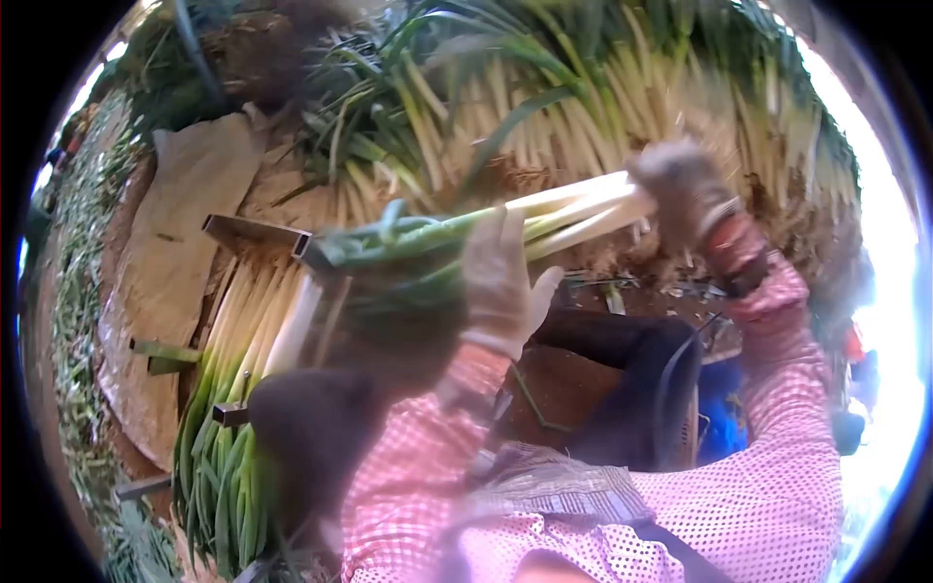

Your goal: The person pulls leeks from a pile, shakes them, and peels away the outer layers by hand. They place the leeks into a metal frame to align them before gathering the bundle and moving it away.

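Observation:
A loose bundle of long green onions stretches across the middle of the view, white ends to the right and green leaves to the left. My right hand, gloved and blurred, is closed around the white root ends. Against the middle of the bundle lies my gloved left hand, its fingers straight and its thumb spread. More green onions rest in a metal frame at the left, with their leaves pointing down toward the bottom of the view.
A big heap of green onions with roots lines the far side. Pale sacking covers ground at the left, beside scattered green trimmings. Metal brackets stick out near the frame. My dark-clothed knees are close below the bundle.

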Motion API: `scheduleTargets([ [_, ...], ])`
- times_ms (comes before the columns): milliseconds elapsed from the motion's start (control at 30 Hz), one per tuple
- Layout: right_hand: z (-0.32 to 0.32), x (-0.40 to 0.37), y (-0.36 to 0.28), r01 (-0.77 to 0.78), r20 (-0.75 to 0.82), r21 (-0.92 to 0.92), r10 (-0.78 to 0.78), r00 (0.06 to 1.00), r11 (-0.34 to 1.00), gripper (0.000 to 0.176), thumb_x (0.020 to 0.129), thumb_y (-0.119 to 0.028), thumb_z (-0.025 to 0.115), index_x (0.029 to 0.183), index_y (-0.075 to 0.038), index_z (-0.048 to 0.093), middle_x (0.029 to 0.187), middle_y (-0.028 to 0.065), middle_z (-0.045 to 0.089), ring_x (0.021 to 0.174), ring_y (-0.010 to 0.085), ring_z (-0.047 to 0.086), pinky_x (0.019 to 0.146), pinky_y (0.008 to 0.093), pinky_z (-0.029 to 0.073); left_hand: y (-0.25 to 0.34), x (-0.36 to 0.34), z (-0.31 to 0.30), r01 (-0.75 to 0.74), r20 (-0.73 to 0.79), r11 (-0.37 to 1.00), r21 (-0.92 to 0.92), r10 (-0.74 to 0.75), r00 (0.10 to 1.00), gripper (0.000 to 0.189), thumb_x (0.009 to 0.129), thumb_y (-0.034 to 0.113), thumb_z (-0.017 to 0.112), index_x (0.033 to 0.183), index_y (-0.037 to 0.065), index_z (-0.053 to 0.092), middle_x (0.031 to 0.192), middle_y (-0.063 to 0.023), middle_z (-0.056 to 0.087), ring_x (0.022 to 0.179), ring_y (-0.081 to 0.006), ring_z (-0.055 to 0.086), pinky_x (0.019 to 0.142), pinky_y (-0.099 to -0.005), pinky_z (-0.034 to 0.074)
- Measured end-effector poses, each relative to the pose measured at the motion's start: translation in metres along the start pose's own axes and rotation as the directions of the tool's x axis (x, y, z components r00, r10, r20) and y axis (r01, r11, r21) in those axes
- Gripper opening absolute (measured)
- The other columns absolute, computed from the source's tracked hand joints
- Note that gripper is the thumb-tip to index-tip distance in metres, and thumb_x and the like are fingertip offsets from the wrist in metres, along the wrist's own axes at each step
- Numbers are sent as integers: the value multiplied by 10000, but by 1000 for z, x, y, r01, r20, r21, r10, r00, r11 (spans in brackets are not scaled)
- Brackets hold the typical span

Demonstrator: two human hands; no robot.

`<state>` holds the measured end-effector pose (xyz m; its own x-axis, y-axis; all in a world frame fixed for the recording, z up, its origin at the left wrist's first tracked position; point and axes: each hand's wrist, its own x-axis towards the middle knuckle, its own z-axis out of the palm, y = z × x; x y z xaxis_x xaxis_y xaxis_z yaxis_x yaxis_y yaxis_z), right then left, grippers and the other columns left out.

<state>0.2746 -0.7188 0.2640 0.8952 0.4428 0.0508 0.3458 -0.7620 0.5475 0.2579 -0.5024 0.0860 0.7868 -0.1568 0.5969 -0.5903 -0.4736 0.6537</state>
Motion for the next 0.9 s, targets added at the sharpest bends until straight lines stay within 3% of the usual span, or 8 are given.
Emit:
scheduleTargets([
  [100, -92, -6, 40, 125, 9, -152, -125, 992, 980, 194, 646, -97, 731, 801, -89, 614, 714, 65, 623, 694, 257, 660, 622, 381, 527, 48, 21, 10, 16, -8, 993, 121, -16, 1000, 1062, 608, 442, 879, 1420, 5, 354, 1447, -244, 380, 1371, -417, 341, 1134, -553, 252],
  [167, -151, 8, 22, 106, 298, -267, -23, 954, 958, 226, 635, -101, 742, 832, -79, 635, 724, 73, 629, 716, 276, 669, 675, 399, 537, 64, 22, 24, 85, -61, 986, 142, -77, 995, 1133, 584, 556, 862, 1412, -17, 345, 1444, -247, 375, 1366, -396, 351, 1133, -577, 235],
  [267, -224, 9, 9, 192, 186, -248, -148, 971, 949, 247, 645, -82, 721, 877, -73, 637, 776, 85, 626, 758, 291, 655, 717, 407, 528, 64, 33, 44, 41, -461, 999, -8, -40, 887, 972, 670, 539, 818, 1356, -5, 394, 1312, -232, 474, 1265, -401, 442, 1093, -629, 250],
  [400, -274, -1, -16, 142, 141, -200, -115, 983, 969, 286, 668, -103, 722, 939, -73, 637, 826, 99, 638, 797, 301, 658, 751, 410, 527, 80, 80, 2, -51, -583, 965, -258, -114, 804, 678, 736, 424, 779, 1210, 24, 504, 1083, -161, 554, 1050, -352, 526, 980, -556, 344],
  [500, -293, -2, -45, 91, 102, -122, -79, 992, 988, 316, 686, -118, 724, 986, -73, 637, 863, 109, 647, 826, 309, 660, 775, 411, 527, 76, 142, -78, -324, -869, 946, -2, 159, 469, 367, 728, 278, 754, 1012, 86, 622, 873, -77, 596, 848, -288, 581, 873, -509, 398],
  [633, -302, 30, -79, 82, -1, 41, -82, 997, 996, 357, 709, -139, 725, 1049, -72, 637, 913, 124, 659, 865, 319, 663, 809, 413, 526, 57, 168, -293, -329, -653, 724, 607, 690, 312, 247, 750, 205, 659, 964, 113, 578, 848, -79, 531, 776, -267, 527, 740, -428, 432],
  [767, -272, 103, -117, 218, -204, 418, -143, 968, 882, 399, 733, -160, 727, 1111, -72, 638, 963, 138, 671, 904, 330, 665, 842, 415, 526, 31, 72, -446, -158, -176, 330, 931, 781, 600, 241, 765, 199, 659, 972, 111, 572, 824, -76, 546, 728, -257, 544, 682, -414, 437],
  [900, -182, 256, -237, 535, -398, 685, -361, 843, 494, 441, 756, -181, 728, 1173, -71, 638, 1013, 152, 683, 942, 340, 668, 875, 417, 525, -22, -6, -523, -73, 83, -60, 996, 184, 979, 237, 779, 193, 658, 980, 109, 566, 800, -72, 560, 680, -247, 560, 623, -399, 442],
])
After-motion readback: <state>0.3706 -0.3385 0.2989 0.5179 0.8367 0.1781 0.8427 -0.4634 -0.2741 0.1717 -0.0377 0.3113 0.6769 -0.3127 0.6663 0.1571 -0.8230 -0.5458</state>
